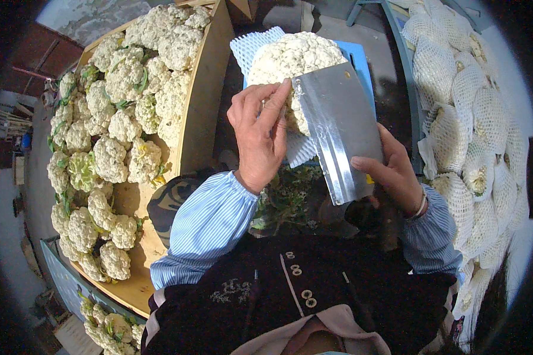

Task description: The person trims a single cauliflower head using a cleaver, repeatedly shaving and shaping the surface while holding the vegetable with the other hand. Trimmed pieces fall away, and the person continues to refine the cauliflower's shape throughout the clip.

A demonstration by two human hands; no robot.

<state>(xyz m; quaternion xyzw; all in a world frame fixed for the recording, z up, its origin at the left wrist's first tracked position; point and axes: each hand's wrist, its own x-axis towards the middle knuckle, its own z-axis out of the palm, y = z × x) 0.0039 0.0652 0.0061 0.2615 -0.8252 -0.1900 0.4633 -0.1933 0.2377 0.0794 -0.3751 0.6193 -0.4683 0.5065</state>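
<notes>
A large cauliflower head [293,55] rests on a blue board [362,57], with a white foam net sleeve [251,46] beneath and around its left side. My right hand [393,171] grips a broad metal cleaver [342,128], its thumb on the face of the blade. The blade lies over the near right part of the cauliflower. My left hand [264,126] is at the cauliflower's near side, its index fingertip at the blade's upper left corner. Its other fingers are curled, and whether they hold anything is hidden.
A wooden bin [204,88] at left holds several cauliflowers. At right, many cauliflowers in white foam nets [453,128] are piled behind a grey-blue frame [408,88]. Green leaf trimmings [288,195] lie below the board. More cauliflowers [115,330] show at the lower left.
</notes>
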